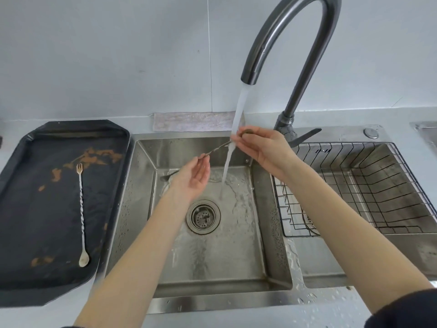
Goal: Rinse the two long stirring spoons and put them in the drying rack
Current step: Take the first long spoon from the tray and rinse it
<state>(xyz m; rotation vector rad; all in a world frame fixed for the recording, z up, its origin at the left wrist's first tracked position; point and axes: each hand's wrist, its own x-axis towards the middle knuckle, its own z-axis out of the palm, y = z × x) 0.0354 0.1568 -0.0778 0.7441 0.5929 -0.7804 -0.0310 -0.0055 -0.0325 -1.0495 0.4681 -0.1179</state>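
Water runs from the faucet (pixel 290 43) into the left sink basin (pixel 212 245). Spoon 1 (pixel 216 149) is held across the stream: the right hand (pixel 262 147) pinches its upper end with fingertips closed on it, and the left hand (pixel 194 176) steadies the lower part of the shaft, palm up, fingers loosely curled — only the fingertips touch metal. Spoon 2 (pixel 82 214) lies on the stained black tray (pixel 30 268) left of the sink, fork end away from the person, bowl end near. The wire drying rack (pixel 354 185) sits in the right basin, holding no spoons.

Handling, as judged: each spoon is thin, stiff, light metal with a twisted shaft. Wet, it is likely slippery; the twist offers the best purchase, so grip mid-shaft rather than at the smooth ends. The wide rack gaps may let a slim spoon slip through — lay it across the wires.

Visibility: the end pinched by the right hand is covered by fingers and water. A dim shape behind the left hand cannot be identified.
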